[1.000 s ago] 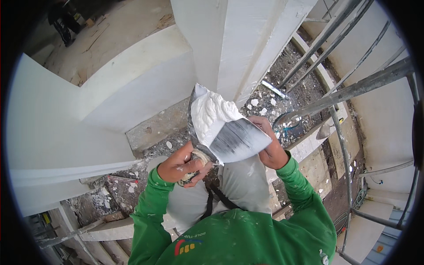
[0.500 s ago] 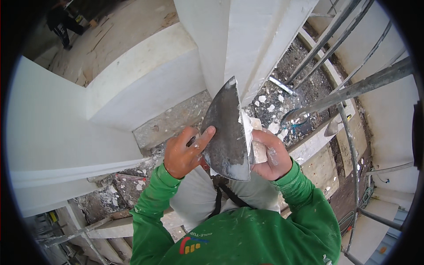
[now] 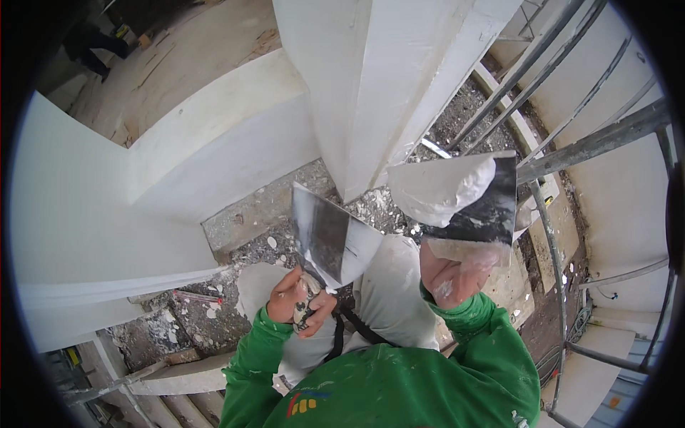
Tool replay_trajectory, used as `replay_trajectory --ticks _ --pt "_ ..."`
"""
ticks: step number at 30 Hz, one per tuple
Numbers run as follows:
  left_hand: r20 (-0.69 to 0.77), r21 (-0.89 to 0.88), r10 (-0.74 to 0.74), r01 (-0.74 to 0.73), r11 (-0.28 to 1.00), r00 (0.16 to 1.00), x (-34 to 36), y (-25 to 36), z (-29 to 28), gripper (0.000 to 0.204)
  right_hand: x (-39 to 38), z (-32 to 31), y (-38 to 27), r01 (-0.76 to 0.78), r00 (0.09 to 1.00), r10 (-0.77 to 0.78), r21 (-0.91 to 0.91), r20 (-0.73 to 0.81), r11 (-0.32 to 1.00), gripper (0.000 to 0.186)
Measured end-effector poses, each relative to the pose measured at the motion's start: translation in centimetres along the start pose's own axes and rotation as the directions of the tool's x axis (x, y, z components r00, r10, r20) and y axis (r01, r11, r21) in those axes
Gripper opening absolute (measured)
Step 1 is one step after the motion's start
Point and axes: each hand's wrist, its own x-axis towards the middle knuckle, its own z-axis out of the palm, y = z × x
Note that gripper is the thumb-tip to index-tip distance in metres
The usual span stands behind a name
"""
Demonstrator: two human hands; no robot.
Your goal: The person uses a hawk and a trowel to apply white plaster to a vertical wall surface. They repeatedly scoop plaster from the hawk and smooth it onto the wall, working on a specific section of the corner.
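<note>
My left hand (image 3: 296, 303) grips the handle of a wide metal taping knife (image 3: 330, 237), its blade raised and tilted, with a thin smear of white plaster on one edge. To its right my right hand (image 3: 451, 274) holds up a flat metal hawk (image 3: 485, 207) that carries a mound of white plaster (image 3: 441, 190). The two tools are apart, side by side in front of a white plastered column (image 3: 378, 78). Green sleeves cover both forearms.
Grey scaffold tubes (image 3: 592, 143) run along the right. White plastered ledges (image 3: 214, 150) and a curved wall (image 3: 78, 235) lie to the left. Rubble and plaster bits cover the concrete ledge (image 3: 257, 221) below. A person in dark clothes (image 3: 96, 46) stands far below at top left.
The knife and hawk were pressed together half a second ago; now they have separated, knife to the left with a nearly clean blade, hawk to the right carrying the plaster mound.
</note>
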Motion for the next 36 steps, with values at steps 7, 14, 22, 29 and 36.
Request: replay_trajectory --ticks 7,14,22,29,36 --pt "0.167 0.319 -0.088 0.030 0.947 0.982 0.3 2.0 2.7 0.038 4.0 -5.5 0.3 0.473 0.527 0.437 -0.679 0.729 0.561 0.054" --pt "-0.240 0.838 0.434 -0.041 0.545 0.868 1.9 3.5 8.4 0.035 1.2 -5.3 0.4 0.544 0.834 -0.063 -0.798 0.548 0.258 0.047" --pt "-0.189 0.970 0.710 0.014 0.244 0.678 4.5 1.4 9.5 0.033 -3.3 -0.7 4.0 0.652 0.730 0.089 -0.730 0.677 0.204 0.043" --pt "0.060 0.973 0.720 0.120 -0.197 0.692 3.6 -0.6 6.6 0.040 -2.6 -0.3 5.3 0.669 0.728 -0.017 -0.705 0.685 0.234 0.042" --pt "0.363 0.762 0.541 0.093 -0.641 0.758 2.8 -1.6 6.5 0.037 1.0 -0.6 3.7 0.833 0.502 -0.295 -0.546 0.813 -0.087 0.032"
